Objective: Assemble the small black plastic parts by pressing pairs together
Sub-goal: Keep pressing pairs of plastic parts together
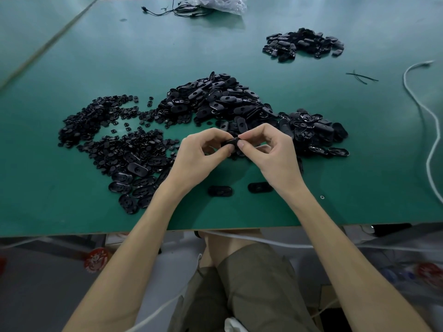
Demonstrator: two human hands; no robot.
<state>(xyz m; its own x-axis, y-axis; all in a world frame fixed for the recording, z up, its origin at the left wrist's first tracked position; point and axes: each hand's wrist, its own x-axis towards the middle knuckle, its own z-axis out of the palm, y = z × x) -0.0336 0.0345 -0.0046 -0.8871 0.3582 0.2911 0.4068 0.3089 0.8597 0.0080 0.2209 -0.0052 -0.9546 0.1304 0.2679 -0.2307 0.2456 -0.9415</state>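
I see both hands raised just above the green tabletop (pixel 72 68), near the middle of its front edge, meeting on one oval black part (pixel 231 141). The left hand (pixel 201 155) has its fingers curled, thumb and fingertips pinching the part's left end. The right hand (pixel 272 152) is curled too, forefinger and thumb nipping the right end. I cannot tell whether a second piece sits inside the part.

Behind the hands, toward the tabletop's centre, lies a heap of oval shells (pixel 215 99). It runs on into a second heap (pixel 311 133) just right of the right hand. A spread of small round pieces (pixel 100 125) covers the left side and mixes with more ovals toward the front edge. Two single ovals (pixel 220 190) (pixel 260 187) lie flat under my wrists, close to the front edge. A smaller pile (pixel 304 44) sits toward the far right corner, well apart. A white cord (pixel 418 101) snakes along the right edge, and black cables (pixel 182 9) lie beside a clear plastic bag (pixel 218 3) at the far edge.
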